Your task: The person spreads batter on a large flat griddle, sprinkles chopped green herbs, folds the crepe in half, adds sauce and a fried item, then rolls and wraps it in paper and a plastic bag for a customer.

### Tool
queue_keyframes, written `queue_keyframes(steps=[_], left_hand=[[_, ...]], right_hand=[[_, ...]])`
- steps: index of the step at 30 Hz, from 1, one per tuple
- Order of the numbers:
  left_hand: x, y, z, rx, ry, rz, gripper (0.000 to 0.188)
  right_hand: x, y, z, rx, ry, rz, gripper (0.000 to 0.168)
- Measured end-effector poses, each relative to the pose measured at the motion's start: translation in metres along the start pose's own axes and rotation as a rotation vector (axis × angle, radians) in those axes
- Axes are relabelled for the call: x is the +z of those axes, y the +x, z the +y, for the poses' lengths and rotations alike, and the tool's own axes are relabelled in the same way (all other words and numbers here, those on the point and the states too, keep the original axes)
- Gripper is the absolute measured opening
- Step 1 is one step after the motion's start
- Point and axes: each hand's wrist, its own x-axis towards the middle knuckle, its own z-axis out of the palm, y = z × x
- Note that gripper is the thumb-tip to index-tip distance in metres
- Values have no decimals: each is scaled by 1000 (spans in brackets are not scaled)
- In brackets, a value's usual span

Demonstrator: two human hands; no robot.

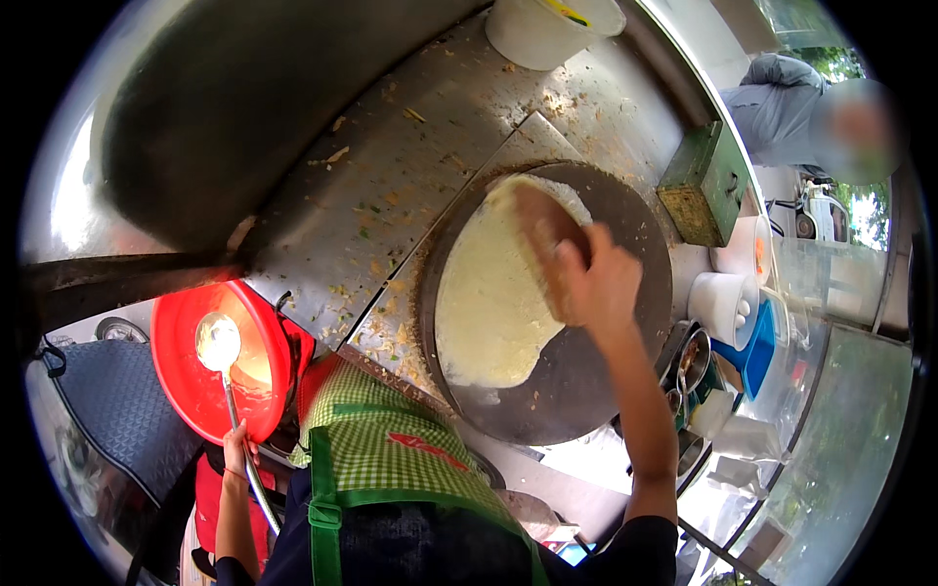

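On the round dark griddle (630, 256) lies a thin layer of pale yellow batter (491, 315), spread over its left and middle part. My right hand (604, 282) grips a brown spreader (549, 249), blurred, whose long edge rests at the batter's right side. Down at the left, my left hand (240, 448) holds the long handle of a metal ladle (218, 343). The ladle's bowl is over a red plastic basin (176, 381) with liquid in it.
Crumbs lie on the steel counter (425, 161). A white tub (542, 36) stands at the far edge. Right of the griddle are a green metal box (703, 183), a white container with eggs (722, 308), a blue tray (758, 359) and metal pots (692, 359). A person (777, 110) stands beyond.
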Motion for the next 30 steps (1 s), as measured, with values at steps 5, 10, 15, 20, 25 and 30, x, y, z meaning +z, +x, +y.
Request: queue_keyframes(steps=[5,10,15,20,25,30], left_hand=[[4,-1,5,-29,6,2,30],[-3,5,-1,-20,31,3,31],[-3,5,-2,-24,35,17,32],[-3,7,2,-59,65,1,32],[-6,8,-2,-45,8,2,32],[-7,8,-2,-80,26,30,31]], right_hand=[[-10,25,23,153,-156,-31,29],[-3,40,42,261,-90,28,26],[-12,20,9,232,-112,-97,28],[-17,12,72,274,-150,36,29],[-9,-12,91,299,-160,123,32],[-7,27,40,289,-113,98,32]])
